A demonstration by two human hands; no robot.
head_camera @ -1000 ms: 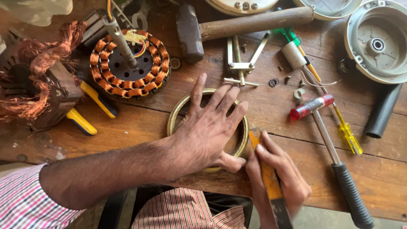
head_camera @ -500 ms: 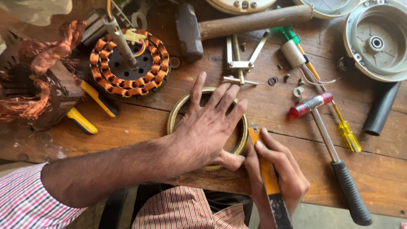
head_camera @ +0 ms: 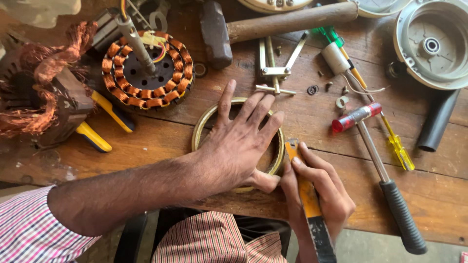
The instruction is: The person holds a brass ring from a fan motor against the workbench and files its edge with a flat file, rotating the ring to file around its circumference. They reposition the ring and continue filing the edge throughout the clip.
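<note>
My left hand (head_camera: 241,141) lies flat with fingers spread over a brass-coloured metal ring (head_camera: 204,124) on the wooden bench (head_camera: 161,141), pressing it down. My right hand (head_camera: 317,192) grips a flat orange-and-black handled tool (head_camera: 308,204) near the bench's front edge. The tool's tip (head_camera: 291,146) touches the ring's right rim, beside my left thumb.
A copper-wound stator (head_camera: 146,70) with a shaft stands at the back left, loose copper wire (head_camera: 34,92) beside it. A hammer (head_camera: 273,24), a small red-headed mallet (head_camera: 375,160), a yellow screwdriver (head_camera: 395,143), a metal puller (head_camera: 275,68) and a grey motor cover (head_camera: 434,41) lie behind and right.
My hands have barely moved. The right hand with the tool has shifted very slightly against the ring's rim.
</note>
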